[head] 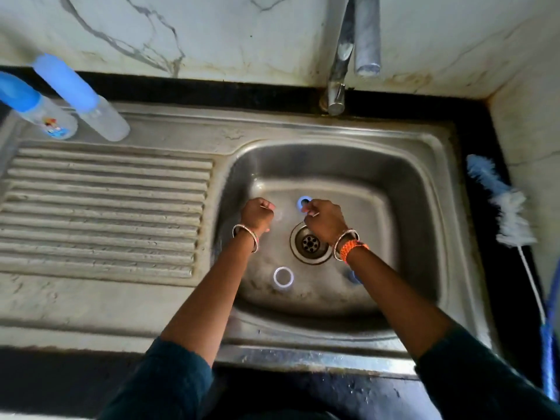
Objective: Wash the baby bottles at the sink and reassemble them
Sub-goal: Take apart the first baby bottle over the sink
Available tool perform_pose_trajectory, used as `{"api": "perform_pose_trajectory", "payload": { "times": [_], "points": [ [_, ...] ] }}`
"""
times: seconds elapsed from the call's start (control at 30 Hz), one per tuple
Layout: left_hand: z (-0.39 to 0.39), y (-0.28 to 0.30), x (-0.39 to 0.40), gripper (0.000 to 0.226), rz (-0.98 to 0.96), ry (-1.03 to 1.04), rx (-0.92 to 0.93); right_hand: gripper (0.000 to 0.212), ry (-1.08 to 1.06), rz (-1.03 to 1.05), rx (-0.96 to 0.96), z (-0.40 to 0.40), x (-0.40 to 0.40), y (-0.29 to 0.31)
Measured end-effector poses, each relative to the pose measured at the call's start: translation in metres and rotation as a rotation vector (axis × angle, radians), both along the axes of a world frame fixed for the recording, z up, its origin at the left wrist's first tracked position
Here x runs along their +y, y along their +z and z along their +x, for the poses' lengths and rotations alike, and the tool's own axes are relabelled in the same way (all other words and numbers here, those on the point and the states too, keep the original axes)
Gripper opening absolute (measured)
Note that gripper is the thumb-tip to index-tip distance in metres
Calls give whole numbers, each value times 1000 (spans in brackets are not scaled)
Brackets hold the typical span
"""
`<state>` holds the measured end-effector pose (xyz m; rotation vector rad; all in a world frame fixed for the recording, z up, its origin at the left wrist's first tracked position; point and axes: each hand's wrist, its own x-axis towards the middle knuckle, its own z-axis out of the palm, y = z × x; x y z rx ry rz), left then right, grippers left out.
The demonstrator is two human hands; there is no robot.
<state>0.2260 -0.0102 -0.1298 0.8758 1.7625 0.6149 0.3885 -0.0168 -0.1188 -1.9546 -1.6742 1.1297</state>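
Both my hands are down in the steel sink basin [403,189]. My right hand [324,221] pinches a blue bottle ring [303,202] just behind the drain [309,243]. My left hand [257,214] is closed around something pale and translucent, perhaps a teat [278,215]; it is blurred. A white ring [283,277] lies on the basin floor in front of the drain. A blue part [353,275] shows partly under my right forearm. Two assembled bottles with blue caps, one plain [83,97] and one printed [39,112], stand at the back left of the drainboard.
The tap [341,56] rises behind the basin with its spout [367,34] overhead; no water is running. A blue and white bottle brush [504,204] lies on the black counter right of the sink. The ribbed drainboard [103,213] fills the left side.
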Motion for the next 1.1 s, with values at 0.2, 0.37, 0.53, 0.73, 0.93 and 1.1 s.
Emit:
{"api": "perform_pose_trajectory", "payload": {
  "times": [0.2,0.37,0.53,0.73,0.93,1.1],
  "points": [
    [0,21,-54,29,37,-115,47,74,754,-181,-185,-14,-66,19],
    [1,26,-75,24,0,-152,104,58,748,-115,-324,-32,-94,11],
    [-3,32,-89,24,-103,-111,-2,50,312,69,-155,0,-94,41],
    [18,55,-94,40,-313,49,-599,42,-83,226,105,28,-108,92],
    [61,78,-83,32,-302,162,-929,49,-147,258,170,36,-133,98],
    [87,87,-66,37,-286,219,-986,42,-606,427,25,100,-133,99]
  ]
}}
